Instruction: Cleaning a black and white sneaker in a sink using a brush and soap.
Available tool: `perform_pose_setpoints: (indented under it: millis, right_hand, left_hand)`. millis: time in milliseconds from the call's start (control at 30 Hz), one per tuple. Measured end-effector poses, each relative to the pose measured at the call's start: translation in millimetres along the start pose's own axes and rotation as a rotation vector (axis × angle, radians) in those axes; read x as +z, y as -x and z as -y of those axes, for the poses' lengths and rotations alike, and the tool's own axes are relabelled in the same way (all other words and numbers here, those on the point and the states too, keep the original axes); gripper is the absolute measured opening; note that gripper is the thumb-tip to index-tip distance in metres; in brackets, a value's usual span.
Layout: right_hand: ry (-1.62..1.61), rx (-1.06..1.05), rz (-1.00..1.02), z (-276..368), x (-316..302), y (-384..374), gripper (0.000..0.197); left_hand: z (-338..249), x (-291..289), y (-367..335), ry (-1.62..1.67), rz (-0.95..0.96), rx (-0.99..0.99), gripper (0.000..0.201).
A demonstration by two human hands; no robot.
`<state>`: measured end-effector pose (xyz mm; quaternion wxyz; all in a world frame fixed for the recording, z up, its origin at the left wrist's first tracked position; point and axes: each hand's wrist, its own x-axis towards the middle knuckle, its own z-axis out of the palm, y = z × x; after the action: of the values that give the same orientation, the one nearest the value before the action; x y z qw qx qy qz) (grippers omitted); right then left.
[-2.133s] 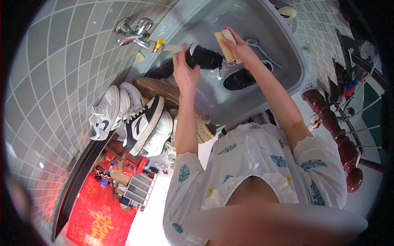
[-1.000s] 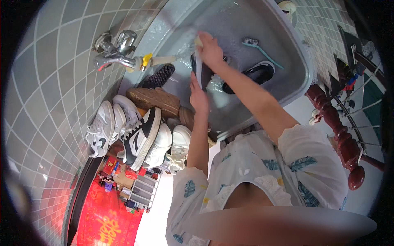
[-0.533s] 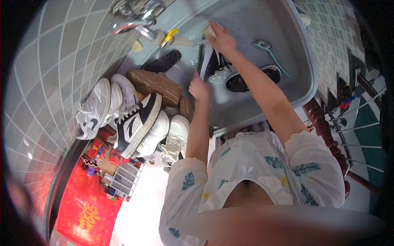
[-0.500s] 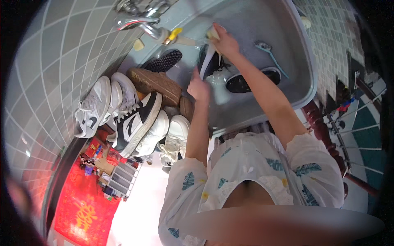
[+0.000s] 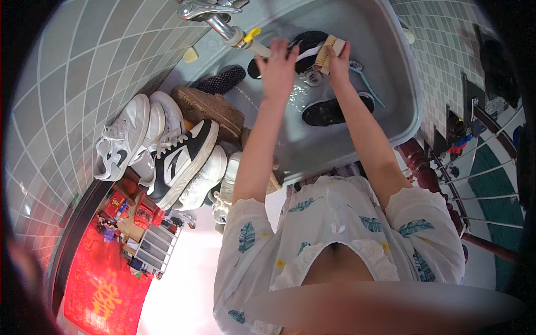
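My left hand point(image 5: 277, 71) is raised over the grey sink point(image 5: 290, 159), beside the end of the tap's hose point(image 5: 259, 49). Its fingers are spread and it holds nothing that I can see. Closed in my right hand point(image 5: 338, 66) is a wooden scrub brush point(image 5: 329, 53) with pale bristles. A black shoe with a white sole point(image 5: 310, 40) lies in the sink behind both hands, partly covered by them. Nearer to me, another black shoe point(image 5: 329, 111) sits under my right forearm. A brush with a light blue handle point(image 5: 371, 89) rests to its right.
The metal tap point(image 5: 215, 22) has a yellow lever point(image 5: 252, 34). A dark dotted insole point(image 5: 222, 80) and a brown shoe point(image 5: 209, 109) lie at the sink's left. Several white shoes point(image 5: 202, 178) and a black-and-white sneaker point(image 5: 181, 159) crowd there. A soap piece point(image 5: 191, 54) sits by the wall.
My left hand has let go of the shoe and moved up toward the tap, fingers spreading. My right hand has drawn right with the brush. The shoe has turned and lies farther back.
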<state>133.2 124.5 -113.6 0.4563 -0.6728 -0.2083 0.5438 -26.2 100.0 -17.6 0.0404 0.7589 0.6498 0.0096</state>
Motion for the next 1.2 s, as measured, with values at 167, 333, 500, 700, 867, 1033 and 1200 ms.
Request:
perform_pose_setpoints:
  millis: [167,333,500,700,867,1033,1200]
  right_hand:
    - [0.104,-0.067,0.077,-19.3,4.0,-23.5,0.074]
    - [0.131,-0.059,0.077,-21.6,4.8,-29.2,0.073]
    - [0.348,-0.083,0.236,-13.9,18.7,-22.2,0.07]
    - [0.598,-0.236,0.055,47.5,-39.2,-0.3,0.07]
    - [0.767,-0.469,0.291,112.3,22.1,126.2,0.073]
    - [0.803,-0.424,0.113,98.9,33.9,77.5,0.07]
    - [0.905,-0.376,0.395,100.3,41.6,139.1,0.067]
  left_hand:
    - [48.1,33.1,31.1,0.495,-0.13,-0.459,0.053]
    - [84.7,84.9,45.2,1.443,0.082,-1.472,0.048]
    - [127.6,97.2,71.8,2.293,-0.119,-1.641,0.034]
    - [27.2,-1.6,24.3,2.055,-0.111,-1.07,0.059]
    - [-0.6,-40.3,13.0,1.795,-0.169,-0.898,0.056]
    - [1.3,-36.5,4.3,1.632,-0.049,-0.846,0.057]
    - [19.8,-34.1,4.9,1.453,-0.016,-0.942,0.05]
